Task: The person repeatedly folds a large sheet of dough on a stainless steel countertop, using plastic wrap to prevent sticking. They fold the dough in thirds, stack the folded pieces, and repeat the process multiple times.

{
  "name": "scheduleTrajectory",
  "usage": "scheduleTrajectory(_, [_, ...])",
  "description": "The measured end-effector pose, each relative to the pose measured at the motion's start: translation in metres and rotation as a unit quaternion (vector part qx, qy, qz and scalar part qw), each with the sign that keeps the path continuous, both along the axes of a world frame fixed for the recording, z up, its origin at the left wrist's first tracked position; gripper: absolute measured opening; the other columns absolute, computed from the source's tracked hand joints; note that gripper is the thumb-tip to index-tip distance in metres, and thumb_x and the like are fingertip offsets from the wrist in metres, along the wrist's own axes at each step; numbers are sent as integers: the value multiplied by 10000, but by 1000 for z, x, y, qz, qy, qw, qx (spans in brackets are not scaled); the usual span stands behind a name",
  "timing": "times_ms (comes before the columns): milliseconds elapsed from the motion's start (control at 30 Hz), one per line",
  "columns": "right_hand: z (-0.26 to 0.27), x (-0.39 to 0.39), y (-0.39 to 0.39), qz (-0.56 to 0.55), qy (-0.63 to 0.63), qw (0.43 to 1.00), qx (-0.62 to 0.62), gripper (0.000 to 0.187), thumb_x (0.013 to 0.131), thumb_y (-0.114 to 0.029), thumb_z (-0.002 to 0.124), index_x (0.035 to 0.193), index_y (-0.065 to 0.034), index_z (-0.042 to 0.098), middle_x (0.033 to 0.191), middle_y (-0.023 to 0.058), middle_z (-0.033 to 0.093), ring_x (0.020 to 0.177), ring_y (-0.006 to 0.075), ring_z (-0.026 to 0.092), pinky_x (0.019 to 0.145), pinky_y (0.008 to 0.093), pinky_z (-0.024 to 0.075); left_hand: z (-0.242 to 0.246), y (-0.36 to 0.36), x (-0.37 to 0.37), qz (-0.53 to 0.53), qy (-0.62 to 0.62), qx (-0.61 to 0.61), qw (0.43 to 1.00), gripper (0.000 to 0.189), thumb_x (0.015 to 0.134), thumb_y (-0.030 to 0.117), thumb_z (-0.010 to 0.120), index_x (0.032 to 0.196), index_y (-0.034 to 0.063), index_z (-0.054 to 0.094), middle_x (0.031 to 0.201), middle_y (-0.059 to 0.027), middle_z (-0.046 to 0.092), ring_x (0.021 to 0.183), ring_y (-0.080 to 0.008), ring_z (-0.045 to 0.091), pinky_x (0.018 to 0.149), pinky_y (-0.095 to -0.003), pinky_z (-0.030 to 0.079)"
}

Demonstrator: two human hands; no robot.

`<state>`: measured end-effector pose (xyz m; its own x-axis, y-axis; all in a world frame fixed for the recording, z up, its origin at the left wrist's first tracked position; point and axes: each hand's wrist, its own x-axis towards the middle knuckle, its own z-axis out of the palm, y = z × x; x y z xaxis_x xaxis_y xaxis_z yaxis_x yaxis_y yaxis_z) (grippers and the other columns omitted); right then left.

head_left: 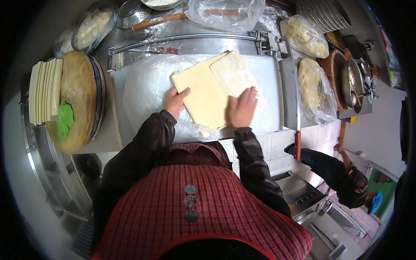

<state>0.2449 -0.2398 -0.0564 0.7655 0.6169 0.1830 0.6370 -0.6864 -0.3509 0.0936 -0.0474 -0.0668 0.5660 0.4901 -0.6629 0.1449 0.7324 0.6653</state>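
A pale yellow folded dough sheet lies before me, tilted, partly on a clear plastic sheet. My left hand grips its left edge, thumb on top and the other fingers out of sight. A floured dough piece with layered edges rests over the dough's upper right part. My right hand is spread flat, palm down, at the right side of the dough; slight blur covers its fingers. Nothing shows in its grasp.
Left stand round wooden boards and stacked dough slabs. Behind are a metal bar, a rolling pin and a scale. At right, a red-handled knife overhangs near bagged noodles. Another person stands beyond.
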Motion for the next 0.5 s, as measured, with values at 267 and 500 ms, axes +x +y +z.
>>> scheduleTrajectory(267, [12, -13, 97, 74, 85, 986, 121, 650, 981, -343, 473, 1411, 131, 365, 1508, 341, 325, 1429, 447, 298, 1191, 513, 201, -5, 7, -2, -10, 5, 5, 1000, 349, 938, 195, 688, 1232, 53, 563, 1151, -67, 651, 1045, -188, 647, 906, -353, 532])
scheduleTrajectory(500, [-2, 9, -14, 67, -2, 997, -48, 635, 984, -323, 513, 1460, 63, 347, 1533, 264, 336, 1437, 405, 304, 1182, 519, 220, -2, 4, -1, 0, 0, -8, 1000, 362, 938, 189, 687, 1246, 48, 558, 1165, -73, 653, 1051, -193, 649, 923, -354, 526])
